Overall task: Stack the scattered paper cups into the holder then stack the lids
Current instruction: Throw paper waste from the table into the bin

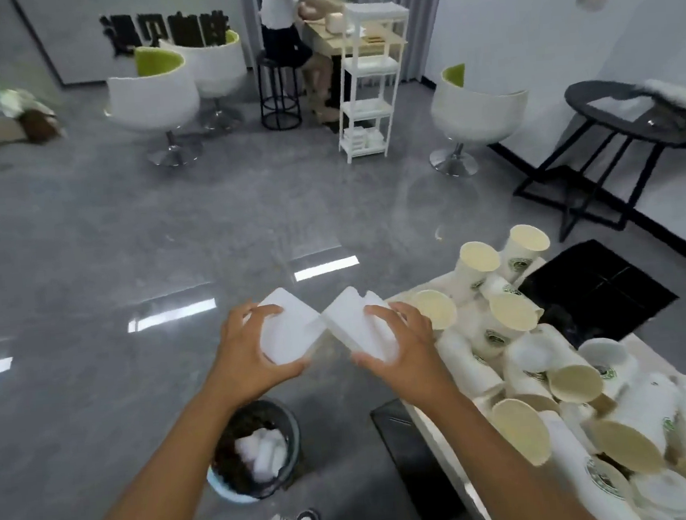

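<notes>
Two white foam pieces are gripped, one in the left hand (254, 350) and one in the right hand (402, 345), held out over the floor, apparently to be cleared away. The paper cups (519, 352) are left heaped on the tabletop (434, 422) at the right, not yet stacked; no holder can be made out.

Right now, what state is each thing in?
Left hand: grips a white foam piece.
Right hand: grips another white foam piece.
Paper cups: scattered on the table, some upright, most tipped.
Bin: open, white scraps inside.
</notes>
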The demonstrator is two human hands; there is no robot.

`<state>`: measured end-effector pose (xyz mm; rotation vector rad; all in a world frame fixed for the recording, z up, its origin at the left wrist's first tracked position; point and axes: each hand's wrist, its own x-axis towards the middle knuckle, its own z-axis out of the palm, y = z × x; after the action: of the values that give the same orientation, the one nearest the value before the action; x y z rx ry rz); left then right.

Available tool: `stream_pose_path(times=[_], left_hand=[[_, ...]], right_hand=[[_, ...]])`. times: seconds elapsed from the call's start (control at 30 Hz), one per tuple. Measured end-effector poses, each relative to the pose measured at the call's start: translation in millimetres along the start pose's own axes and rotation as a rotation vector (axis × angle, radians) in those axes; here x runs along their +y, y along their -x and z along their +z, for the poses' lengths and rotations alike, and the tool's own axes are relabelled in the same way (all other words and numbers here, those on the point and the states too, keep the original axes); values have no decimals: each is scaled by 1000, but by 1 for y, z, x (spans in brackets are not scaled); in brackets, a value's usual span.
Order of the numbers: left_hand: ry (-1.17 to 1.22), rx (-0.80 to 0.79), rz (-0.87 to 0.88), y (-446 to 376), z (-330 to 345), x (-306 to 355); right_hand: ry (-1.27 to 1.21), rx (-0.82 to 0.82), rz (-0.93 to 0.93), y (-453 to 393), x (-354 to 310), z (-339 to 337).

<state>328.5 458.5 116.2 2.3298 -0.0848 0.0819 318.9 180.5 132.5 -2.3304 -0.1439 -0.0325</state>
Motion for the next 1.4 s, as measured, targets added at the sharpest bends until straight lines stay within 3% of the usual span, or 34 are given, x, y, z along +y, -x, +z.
stream_pose_path(times=[0.3, 0.7, 1.07, 1.4], left_hand=[[-81, 98, -325, 57, -46, -155], [-64, 148, -571, 120, 37, -322], [45, 31, -541, 113, 122, -378], [57, -165, -530, 102, 154, -375]], right_hand=[[35, -333, -35, -37, -34, 154], [211, -643, -4, -39, 78, 327], [227, -732, -16, -36, 145, 427], [177, -755, 10, -39, 156, 417]])
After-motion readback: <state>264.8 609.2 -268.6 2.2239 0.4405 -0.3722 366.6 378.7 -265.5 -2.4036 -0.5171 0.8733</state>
